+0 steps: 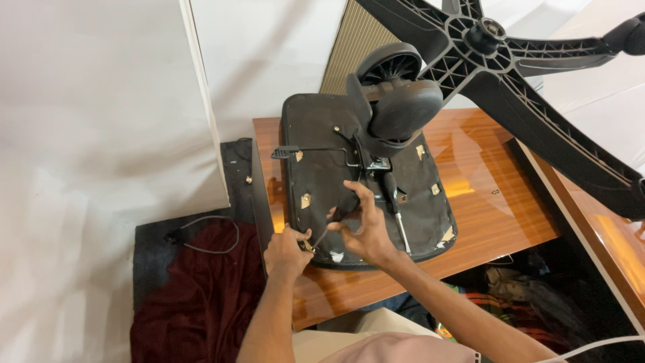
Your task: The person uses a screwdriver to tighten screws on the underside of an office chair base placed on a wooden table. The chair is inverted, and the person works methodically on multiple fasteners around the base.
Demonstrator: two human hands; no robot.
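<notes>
An upturned black office chair seat (316,168) lies on a glossy wooden table (484,195), its five-armed wheeled base (484,40) sticking up toward me. My right hand (366,228) grips the black handle of a screwdriver (339,212) whose shaft slants down to the seat's near left corner. My left hand (287,250) pinches at that corner, right by the screwdriver's tip. A second screwdriver (396,208) lies on the seat just right of my right hand, below the metal mechanism plate (376,163).
A black caster (390,64) and a height lever (295,152) stand over the seat. A dark red cloth (195,296) and a grey cable (215,232) lie on the floor at left. White sheeting hangs behind. Clutter sits under the table at right.
</notes>
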